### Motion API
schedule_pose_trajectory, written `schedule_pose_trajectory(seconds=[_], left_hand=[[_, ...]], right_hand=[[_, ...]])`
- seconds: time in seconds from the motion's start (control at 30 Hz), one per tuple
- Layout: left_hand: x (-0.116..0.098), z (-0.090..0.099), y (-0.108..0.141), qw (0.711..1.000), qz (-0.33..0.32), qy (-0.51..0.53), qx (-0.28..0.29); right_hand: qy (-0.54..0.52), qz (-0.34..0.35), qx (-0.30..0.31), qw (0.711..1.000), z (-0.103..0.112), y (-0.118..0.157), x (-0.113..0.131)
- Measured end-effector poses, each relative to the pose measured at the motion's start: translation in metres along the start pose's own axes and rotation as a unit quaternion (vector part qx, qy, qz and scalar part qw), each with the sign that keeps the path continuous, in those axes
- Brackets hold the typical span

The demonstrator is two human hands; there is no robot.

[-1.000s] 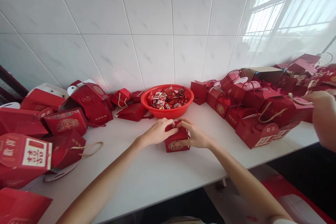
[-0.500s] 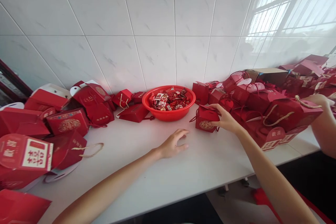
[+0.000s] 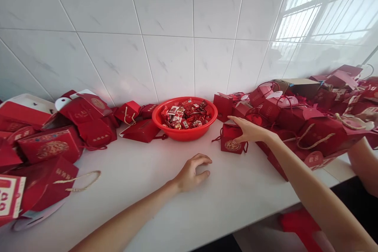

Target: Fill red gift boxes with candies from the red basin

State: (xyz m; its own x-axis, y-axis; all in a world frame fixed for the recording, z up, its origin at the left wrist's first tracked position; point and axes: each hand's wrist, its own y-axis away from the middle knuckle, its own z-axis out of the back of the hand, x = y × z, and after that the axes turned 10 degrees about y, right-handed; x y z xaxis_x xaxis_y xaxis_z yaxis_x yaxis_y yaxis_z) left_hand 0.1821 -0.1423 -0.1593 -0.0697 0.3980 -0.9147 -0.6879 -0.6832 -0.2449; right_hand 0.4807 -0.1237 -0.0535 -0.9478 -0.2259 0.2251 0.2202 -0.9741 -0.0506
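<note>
A small red box (image 3: 230, 143) with a gold round print and dark red cords stands upright on the white table (image 3: 165, 212). My right hand (image 3: 251, 130) is at its upper right side, fingers apart and partly over its top; whether they touch it is hard to tell. My left hand (image 3: 193, 173) rests near the table's middle with fingers apart, holding nothing. Behind it sits a red plastic basket (image 3: 186, 134) full of wrapped sweets (image 3: 186, 114).
Red gift boxes (image 3: 53, 145) are heaped on the left, some with rope handles. A larger heap of red boxes (image 3: 321, 134) fills the right. Another person's arm (image 3: 364, 161) reaches in at the far right. A tiled wall (image 3: 165, 63) stands behind.
The view has shifted a little to the right. My right hand's fingers have risen and spread over the small box. At far right, the other person's hand has moved lower behind the boxes.
</note>
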Motion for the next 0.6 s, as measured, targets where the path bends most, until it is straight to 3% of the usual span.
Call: schedule_pose_trajectory(seconds=[0.23, 0.6], left_hand=[[0.002, -0.002, 0.005, 0.998, -0.059, -0.035, 0.012], [0.008, -0.002, 0.006, 0.996, -0.066, -0.039, 0.045]], right_hand=[[0.043, -0.012, 0.098, 0.994, 0.007, -0.021, 0.005], [0.060, 0.018, 0.076, 0.995, 0.019, -0.028, -0.002]])
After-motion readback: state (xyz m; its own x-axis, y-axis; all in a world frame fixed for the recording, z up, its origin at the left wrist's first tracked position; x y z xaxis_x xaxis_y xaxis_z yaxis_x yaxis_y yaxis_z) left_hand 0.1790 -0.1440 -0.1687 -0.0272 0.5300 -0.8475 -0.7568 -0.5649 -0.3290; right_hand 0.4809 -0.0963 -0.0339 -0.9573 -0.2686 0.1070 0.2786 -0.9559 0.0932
